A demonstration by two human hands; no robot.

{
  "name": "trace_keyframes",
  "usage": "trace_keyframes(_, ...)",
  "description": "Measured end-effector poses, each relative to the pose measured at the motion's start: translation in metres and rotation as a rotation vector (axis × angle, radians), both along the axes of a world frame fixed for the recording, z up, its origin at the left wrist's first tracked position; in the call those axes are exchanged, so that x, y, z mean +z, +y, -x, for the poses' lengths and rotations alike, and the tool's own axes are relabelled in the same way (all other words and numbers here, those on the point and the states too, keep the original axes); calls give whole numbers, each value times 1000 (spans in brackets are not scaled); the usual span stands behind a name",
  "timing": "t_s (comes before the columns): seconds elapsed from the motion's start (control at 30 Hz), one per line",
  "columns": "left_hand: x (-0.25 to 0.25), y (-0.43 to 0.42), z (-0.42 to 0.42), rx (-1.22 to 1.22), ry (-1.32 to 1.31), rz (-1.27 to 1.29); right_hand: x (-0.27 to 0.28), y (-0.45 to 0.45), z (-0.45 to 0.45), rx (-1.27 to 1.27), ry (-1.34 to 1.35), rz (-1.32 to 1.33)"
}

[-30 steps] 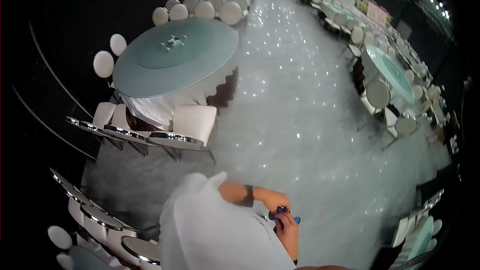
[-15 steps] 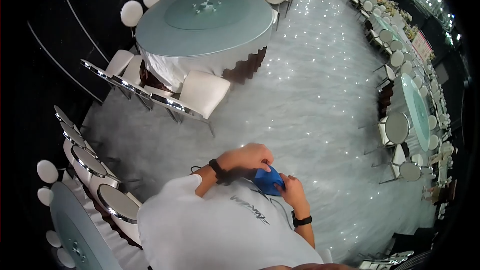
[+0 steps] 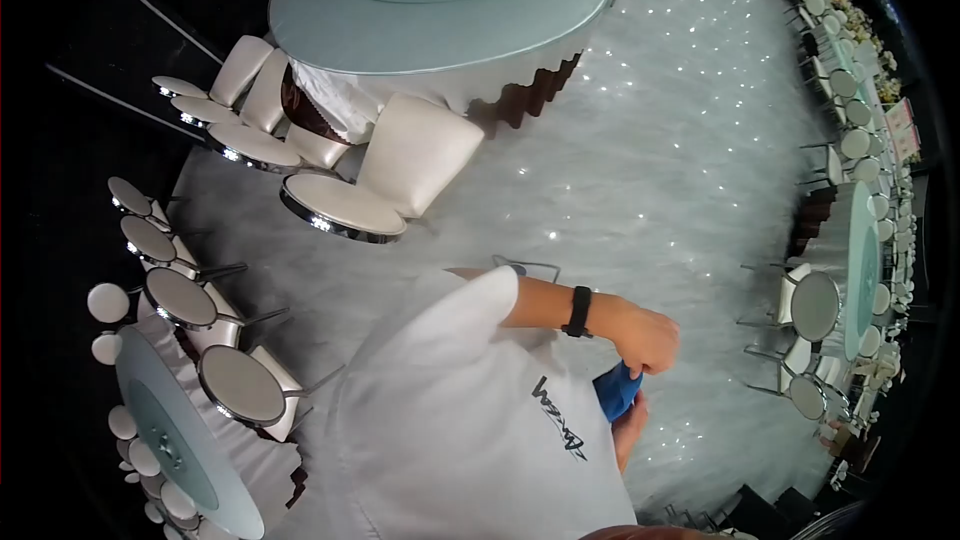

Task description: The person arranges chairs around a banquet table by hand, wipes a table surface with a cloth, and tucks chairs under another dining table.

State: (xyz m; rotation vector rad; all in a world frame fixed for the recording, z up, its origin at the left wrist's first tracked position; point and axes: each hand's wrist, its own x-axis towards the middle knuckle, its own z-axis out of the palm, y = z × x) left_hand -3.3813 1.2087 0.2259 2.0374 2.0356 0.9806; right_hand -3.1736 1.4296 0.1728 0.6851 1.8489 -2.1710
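My left hand (image 3: 648, 341), with a black band on its wrist, is closed with the fingers bent down over the top of a small blue cloth (image 3: 617, 392). Below it my right hand (image 3: 629, 429) is partly hidden behind the white T-shirt I wear (image 3: 450, 410); its fingers lie against the lower edge of the cloth. The cloth hangs folded between both hands, in front of my chest, and part of it is covered by the left hand and the shirt.
A round glass-topped table (image 3: 440, 35) with white chairs (image 3: 420, 155) stands ahead. Another table (image 3: 190, 430) with chairs is at the lower left. More tables, such as this one (image 3: 862, 270), line the right side. Grey glossy floor (image 3: 620, 200) lies between them.
The view has shifted, so the tables appear moved. My hands have gone right in the view with the blue cloth, the left hand now above the right, and less cloth shows.
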Motion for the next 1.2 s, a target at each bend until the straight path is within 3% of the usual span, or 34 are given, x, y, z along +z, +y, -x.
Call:
trace_keyframes(0.1,3,-9,28,-14,-36,46,4,-21,53,628,21,-430)
trace_keyframes(0.17,-1,-20,45,30,-73,60,0,-38,94,799,76,-525)
trace_keyframes(0.43,-10,-106,145,395,-110,141,-38,-81,278,883,169,-370)
trace_keyframes(0.53,-9,-128,187,504,-248,111,-58,-87,359,1042,52,-189)
trace_keyframes(0.63,-13,-146,242,626,-279,224,-67,-106,456,1293,73,-224)
trace_keyframes(0.73,-11,-169,303,806,-310,145,-65,-133,568,1563,187,-341)
trace_keyframes(0.83,4,-200,352,1041,-252,-17,-55,-163,659,1445,460,-421)
trace_keyframes(0.9,-3,-222,378,1172,-241,18,-73,-179,726,1386,617,-468)
trace_keyframes(1.0,-4,-251,404,1335,-202,12,-40,-225,806,1377,777,-552)
trace_keyframes(1.1,-2,-269,433,1421,-323,43,-2,-275,864,1400,1151,-622)
trace_keyframes(1.2,-20,-291,488,1476,-375,194,-6,-307,911,1391,1170,-640)
